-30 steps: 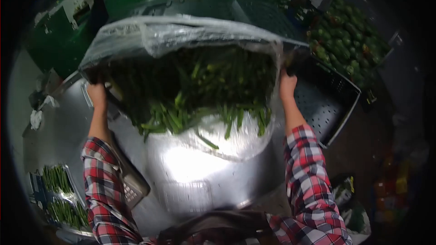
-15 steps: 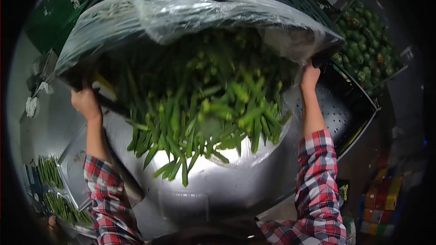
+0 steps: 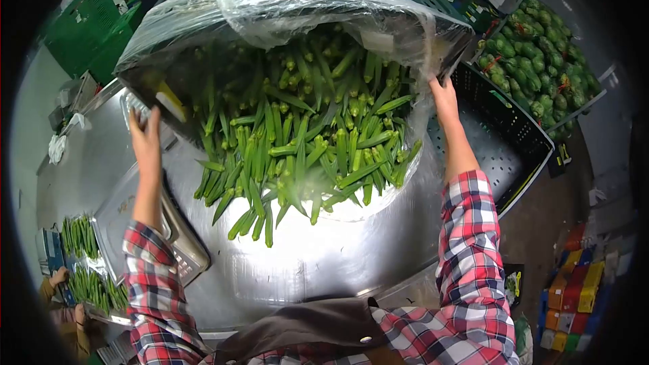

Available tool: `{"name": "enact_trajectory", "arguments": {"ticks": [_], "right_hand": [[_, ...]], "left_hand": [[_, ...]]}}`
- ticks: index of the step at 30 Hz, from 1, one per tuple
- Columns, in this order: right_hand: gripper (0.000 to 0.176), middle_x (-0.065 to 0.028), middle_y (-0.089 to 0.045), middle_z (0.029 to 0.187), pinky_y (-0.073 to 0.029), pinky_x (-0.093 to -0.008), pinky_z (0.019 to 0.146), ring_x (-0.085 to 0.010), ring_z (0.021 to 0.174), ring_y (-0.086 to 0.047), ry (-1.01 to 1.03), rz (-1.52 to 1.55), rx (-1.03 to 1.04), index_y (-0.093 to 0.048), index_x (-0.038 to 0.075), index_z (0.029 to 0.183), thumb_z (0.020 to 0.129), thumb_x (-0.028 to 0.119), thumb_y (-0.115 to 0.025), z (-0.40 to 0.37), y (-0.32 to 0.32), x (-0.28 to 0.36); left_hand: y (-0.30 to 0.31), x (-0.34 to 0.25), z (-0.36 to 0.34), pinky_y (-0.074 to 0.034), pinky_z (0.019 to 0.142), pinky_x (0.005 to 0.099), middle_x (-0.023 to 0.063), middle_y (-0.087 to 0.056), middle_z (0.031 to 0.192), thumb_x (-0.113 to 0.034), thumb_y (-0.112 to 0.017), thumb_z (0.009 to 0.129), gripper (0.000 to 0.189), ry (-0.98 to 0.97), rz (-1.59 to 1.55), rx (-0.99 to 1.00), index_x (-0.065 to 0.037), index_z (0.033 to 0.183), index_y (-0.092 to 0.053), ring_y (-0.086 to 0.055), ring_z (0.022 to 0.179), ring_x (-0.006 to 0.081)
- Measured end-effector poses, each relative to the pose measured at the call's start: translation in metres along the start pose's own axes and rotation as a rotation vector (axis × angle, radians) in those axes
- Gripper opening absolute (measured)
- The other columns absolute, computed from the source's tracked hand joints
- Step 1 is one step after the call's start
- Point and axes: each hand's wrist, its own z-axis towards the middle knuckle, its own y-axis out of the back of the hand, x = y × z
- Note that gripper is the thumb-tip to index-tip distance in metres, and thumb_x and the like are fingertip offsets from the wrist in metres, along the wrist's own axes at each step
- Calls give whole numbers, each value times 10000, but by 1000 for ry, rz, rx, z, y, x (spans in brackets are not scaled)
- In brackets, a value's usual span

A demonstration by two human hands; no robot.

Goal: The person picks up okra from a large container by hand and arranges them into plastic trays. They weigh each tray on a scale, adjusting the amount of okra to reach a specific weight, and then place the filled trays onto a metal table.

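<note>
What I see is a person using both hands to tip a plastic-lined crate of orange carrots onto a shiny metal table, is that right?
Not quite: the crate holds green okra pods, not orange carrots. The head view shows them spilling from under the plastic liner onto the metal table, with the left hand and right hand gripping the crate's two sides.

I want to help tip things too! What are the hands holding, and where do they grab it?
A plastic-lined crate of okra, tilted: the left hand grips its left edge, the right hand its right edge.
</note>
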Motion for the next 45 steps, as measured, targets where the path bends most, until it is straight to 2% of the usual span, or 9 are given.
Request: {"name": "enact_trajectory", "arguments": {"ticks": [3, 7, 13, 16, 22, 24, 33, 38, 45], "right_hand": [[527, -102, -518, 1194, -395, -300, 899, -169, 1064, -503, -33, 362, -261, -447, 7, 1247, 854, 324, -598, -57, 15, -24], [183, -32, -522, 842, -412, -251, 692, -118, 766, -488, -69, 331, -581, -535, -5, 920, 886, 175, -539, -145, 21, -47], [155, -68, -571, 791, -437, -262, 630, -137, 684, -527, 186, 40, 217, -572, 2, 912, 826, 128, -600, -232, -85, 26], [372, -157, -572, 699, -452, -383, 610, -323, 656, -559, 286, -298, 410, -555, -2, 712, 811, 353, -600, -221, -125, 95], [335, -152, -601, 632, -469, -412, 577, -351, 590, -583, 337, -342, 410, -574, 14, 694, 733, 340, -639, -210, -163, 98], [339, -220, -600, 950, -459, -426, 762, -377, 893, -567, 43, -369, 753, -598, -14, 907, 768, 295, -577, -199, -116, 132], [784, -274, -309, 1339, -299, -435, 1022, -410, 1228, -333, 215, -255, 548, -245, 3, 1361, 759, 283, -662, -261, -121, 63], [811, -270, -308, 1335, -320, -428, 1013, -423, 1211, -349, 252, -190, 524, -206, 16, 1379, 743, 217, -668, -280, -127, 62], [847, -271, -305, 1332, -297, -415, 1029, -411, 1234, -331, 38, -149, 483, -155, -9, 1382, 729, 183, -658, -284, -147, 86]], "left_hand": [[35, 21, -118, -322, 1005, 358, 178, -420, 1309, -128, -611, 828, 579, -132, 68, 215, 7, 1320, -338, -427, 1194, 282], [80, 7, -272, -287, 1016, 443, 198, -422, 1289, -193, -691, 736, 581, -171, 323, 754, -12, 1235, -456, -387, 1198, 368], [90, -4, -374, -216, 1001, 565, 179, -351, 1359, -407, -632, 767, 594, -177, 579, 875, -62, 1230, -493, -289, 1265, 369], [84, -15, -376, -211, 1004, 561, 179, -378, 1333, -390, -615, 789, 554, -133, 593, 823, -42, 1205, -506, -308, 1250, 360], [80, -25, -342, -238, 1016, 506, 174, -487, 1215, -291, -606, 813, 464, -14, 450, 660, -4, 1165, -510, -418, 1169, 318], [74, -19, -322, -296, 991, 474, 202, -525, 1150, -267, -612, 809, 502, -12, 419, 570, 24, 1193, -469, -473, 1098, 341], [-33, -1, -235, -435, 823, 417, 271, -562, 1022, -344, -657, 750, 745, 185, 442, 565, 94, 1270, -353, -548, 947, 380], [-54, -17, -254, -491, 677, 386, 235, -592, 823, -265, -690, 727, 832, 222, 329, 611, 118, 1312, -239, -604, 744, 337], [-73, -15, -241, -508, 626, 271, 149, -527, 1114, -90, -562, 820, 763, 889, -527, 507, 5, 1392, -65, -592, 848, 194]]}}
